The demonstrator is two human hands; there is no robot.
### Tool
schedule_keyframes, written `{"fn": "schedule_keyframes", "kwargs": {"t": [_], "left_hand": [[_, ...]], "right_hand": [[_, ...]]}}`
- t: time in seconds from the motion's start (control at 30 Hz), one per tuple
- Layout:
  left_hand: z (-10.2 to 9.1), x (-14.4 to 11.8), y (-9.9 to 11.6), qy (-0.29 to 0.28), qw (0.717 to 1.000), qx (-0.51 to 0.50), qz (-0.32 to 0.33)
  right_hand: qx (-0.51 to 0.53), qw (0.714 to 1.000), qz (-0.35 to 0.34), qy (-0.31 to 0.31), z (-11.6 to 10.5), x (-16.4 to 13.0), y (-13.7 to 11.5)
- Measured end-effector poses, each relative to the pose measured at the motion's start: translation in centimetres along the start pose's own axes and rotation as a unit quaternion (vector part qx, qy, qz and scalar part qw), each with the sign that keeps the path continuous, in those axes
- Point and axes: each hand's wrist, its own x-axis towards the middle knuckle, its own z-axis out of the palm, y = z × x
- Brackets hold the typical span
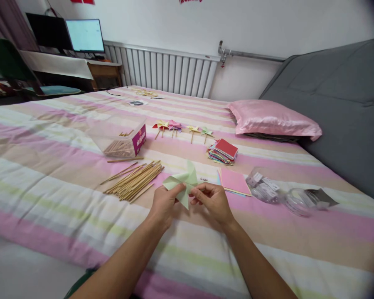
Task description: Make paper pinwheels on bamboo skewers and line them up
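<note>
A pale green paper pinwheel is held up in front of me, above the striped bedspread. My left hand pinches its left side, thumb pressed over the paper near the centre. My right hand has its fingers closed at the pinwheel's right edge; whether a small pin is between those fingertips I cannot make out. Left of the hands lies a pile of thin wooden sticks. To the right is a short stack of pink and other coloured paper squares.
Beyond are a clear plastic box of sticks, several finished pinwheels and a thicker paper stack. Clear round containers and small clear packs lie at right. A pink pillow rests by the grey headboard.
</note>
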Motion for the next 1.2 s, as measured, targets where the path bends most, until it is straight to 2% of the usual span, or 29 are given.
{"fn": "schedule_keyframes", "kwargs": {"t": [0.63, 1.2], "left_hand": [[0.52, -0.31, -0.20, 0.025, 0.998, 0.059, 0.028], [0.78, -0.48, -0.32, -0.003, 0.997, 0.068, 0.043]], "right_hand": [[-0.020, 0.995, 0.024, 0.092, 0.21, 0.00, 0.36], [-0.018, 0.994, 0.023, 0.101, 0.09, 0.07, 0.60]]}}
